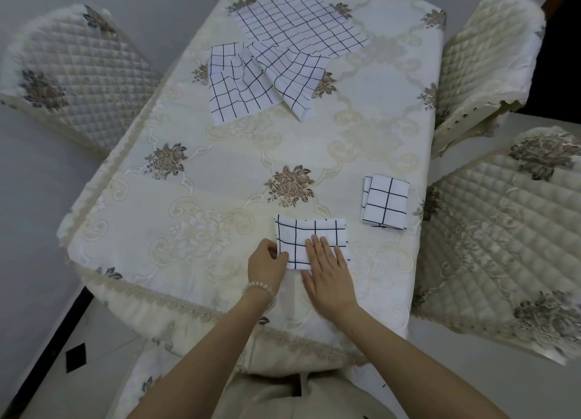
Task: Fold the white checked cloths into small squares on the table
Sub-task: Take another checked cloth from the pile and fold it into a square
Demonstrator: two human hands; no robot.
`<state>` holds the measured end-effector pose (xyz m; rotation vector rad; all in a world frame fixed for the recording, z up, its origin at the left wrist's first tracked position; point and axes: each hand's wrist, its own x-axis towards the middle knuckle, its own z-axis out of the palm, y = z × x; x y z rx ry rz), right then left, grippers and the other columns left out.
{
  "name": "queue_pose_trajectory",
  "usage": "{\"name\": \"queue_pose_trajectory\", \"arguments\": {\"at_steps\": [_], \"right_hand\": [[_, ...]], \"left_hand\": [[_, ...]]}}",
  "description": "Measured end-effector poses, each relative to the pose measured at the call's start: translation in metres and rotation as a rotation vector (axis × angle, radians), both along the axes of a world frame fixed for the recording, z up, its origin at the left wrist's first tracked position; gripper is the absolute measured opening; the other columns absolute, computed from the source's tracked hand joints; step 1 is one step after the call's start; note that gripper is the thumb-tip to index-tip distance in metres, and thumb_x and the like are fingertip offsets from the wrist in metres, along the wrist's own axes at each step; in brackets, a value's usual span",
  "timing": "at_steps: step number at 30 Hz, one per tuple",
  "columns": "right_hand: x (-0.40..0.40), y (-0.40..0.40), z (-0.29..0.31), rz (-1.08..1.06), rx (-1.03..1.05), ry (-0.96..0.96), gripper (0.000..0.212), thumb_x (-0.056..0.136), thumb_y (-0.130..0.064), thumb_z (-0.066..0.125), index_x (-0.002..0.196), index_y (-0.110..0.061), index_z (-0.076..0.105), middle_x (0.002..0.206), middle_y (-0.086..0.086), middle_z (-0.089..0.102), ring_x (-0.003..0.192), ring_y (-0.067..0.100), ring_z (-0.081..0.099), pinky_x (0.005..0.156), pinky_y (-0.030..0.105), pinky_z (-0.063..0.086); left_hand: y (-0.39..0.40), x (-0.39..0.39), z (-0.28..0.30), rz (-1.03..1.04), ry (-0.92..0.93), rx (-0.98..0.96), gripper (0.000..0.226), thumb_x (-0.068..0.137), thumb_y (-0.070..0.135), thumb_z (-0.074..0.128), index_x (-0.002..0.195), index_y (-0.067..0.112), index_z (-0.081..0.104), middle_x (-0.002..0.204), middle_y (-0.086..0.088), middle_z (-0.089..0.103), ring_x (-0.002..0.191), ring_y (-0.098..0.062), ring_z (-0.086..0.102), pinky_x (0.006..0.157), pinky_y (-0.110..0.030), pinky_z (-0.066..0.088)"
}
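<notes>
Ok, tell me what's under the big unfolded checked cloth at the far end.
The big cloth lies on the tablecloth, its near edge overlapping a crumpled cloth. Anything beneath is hidden.

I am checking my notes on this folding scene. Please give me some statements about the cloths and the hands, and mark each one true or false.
1. The right hand lies flat on the half-folded cloth. True.
2. The left hand is far from that cloth. False: it grips the cloth's left edge.
3. A folded square lies to the right of the cloth being folded. True.
4. No unfolded cloths remain. False: the unfolded cloths lie at the far end of the table.
5. The left wrist wears a bracelet. True.
</notes>
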<state>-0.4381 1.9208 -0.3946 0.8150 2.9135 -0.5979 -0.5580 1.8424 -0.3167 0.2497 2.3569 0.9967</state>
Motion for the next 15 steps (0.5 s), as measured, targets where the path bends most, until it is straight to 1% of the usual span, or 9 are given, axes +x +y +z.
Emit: {"name": "queue_pose_trajectory", "arguments": {"at_steps": [3,5,7,8,9,10,11,13,15], "right_hand": [[0.0,0.004,0.004,0.033,-0.065,0.039,0.066,0.099,-0.049,0.02,0.152,-0.014,0.006,0.159,0.001,0.005,0.148,0.02,0.005,0.117,0.038,0.002],[0.0,0.007,0.012,-0.012,-0.216,0.123,0.068,0.098,-0.046,0.031,0.152,-0.016,0.002,0.156,-0.008,-0.002,0.147,0.012,-0.004,0.12,0.033,0.0],[0.004,0.007,0.025,-0.159,-0.38,0.283,0.068,0.097,-0.035,0.05,0.152,-0.015,0.015,0.152,-0.014,0.012,0.144,0.005,0.006,0.118,0.025,0.01],[0.006,0.005,0.034,-0.211,-0.414,0.363,0.064,0.095,-0.03,0.056,0.15,-0.015,0.026,0.148,-0.015,0.024,0.142,0.004,0.018,0.115,0.023,0.019],[0.009,0.003,0.039,-0.231,-0.432,0.416,0.055,0.093,-0.026,0.06,0.142,-0.018,0.038,0.141,-0.015,0.038,0.135,0.004,0.032,0.109,0.023,0.031],[0.011,-0.001,0.043,-0.243,-0.464,0.46,0.041,0.092,-0.024,0.06,0.131,-0.022,0.048,0.128,-0.014,0.051,0.121,0.005,0.046,0.098,0.026,0.042],[0.013,-0.004,0.045,-0.284,-0.514,0.494,0.028,0.092,-0.022,0.059,0.119,-0.026,0.053,0.114,-0.011,0.058,0.107,0.007,0.053,0.086,0.028,0.048],[0.014,-0.005,0.047,-0.434,-0.628,0.56,0.013,0.095,-0.017,0.053,0.102,-0.027,0.059,0.094,-0.007,0.062,0.088,0.01,0.059,0.072,0.031,0.049],[0.018,-0.001,0.045,-0.529,-0.646,0.569,0.014,0.095,-0.012,0.052,0.083,-0.018,0.055,0.075,-0.004,0.058,0.069,0.012,0.053,0.063,0.034,0.046]], "left_hand": [[0.009,0.007,0.009,-0.061,0.061,0.035,0.01,0.081,0.01,0.06,0.088,0.009,0.053,0.075,0.001,0.054,0.066,-0.013,0.049,0.06,-0.022,0.04],[0.016,0.013,0.014,-0.086,0.079,0.067,0.012,0.081,0.01,0.061,0.088,0.01,0.052,0.075,0.002,0.053,0.067,-0.014,0.049,0.062,-0.023,0.04],[0.025,0.02,0.018,-0.088,0.073,0.106,0.013,0.081,0.011,0.062,0.088,0.01,0.051,0.073,0.003,0.052,0.066,-0.014,0.05,0.06,-0.02,0.04],[0.03,0.024,0.02,-0.088,0.061,0.122,0.013,0.082,0.012,0.062,0.088,0.01,0.051,0.073,0.003,0.053,0.067,-0.014,0.051,0.059,-0.019,0.04],[0.034,0.029,0.023,-0.095,0.035,0.14,0.013,0.083,0.015,0.063,0.089,0.01,0.052,0.074,0.002,0.055,0.068,-0.014,0.054,0.06,-0.019,0.041],[0.038,0.033,0.025,-0.1,-0.01,0.18,0.013,0.085,0.017,0.063,0.089,0.01,0.052,0.074,0.001,0.057,0.067,-0.015,0.057,0.061,-0.02,0.044],[0.04,0.037,0.029,-0.106,-0.074,0.236,0.013,0.087,0.02,0.062,0.088,0.011,0.053,0.074,-0.001,0.059,0.066,-0.015,0.059,0.062,-0.023,0.047],[0.039,0.039,0.03,-0.108,-0.164,0.318,0.014,0.092,0.023,0.056,0.084,0.013,0.054,0.075,-0.004,0.061,0.066,-0.017,0.061,0.061,-0.025,0.048],[0.034,0.03,0.024,-0.07,-0.136,0.288,0.007,0.092,0.017,0.053,0.085,0.013,0.053,0.082,-0.005,0.061,0.071,-0.02,0.06,0.061,-0.026,0.047]]}}
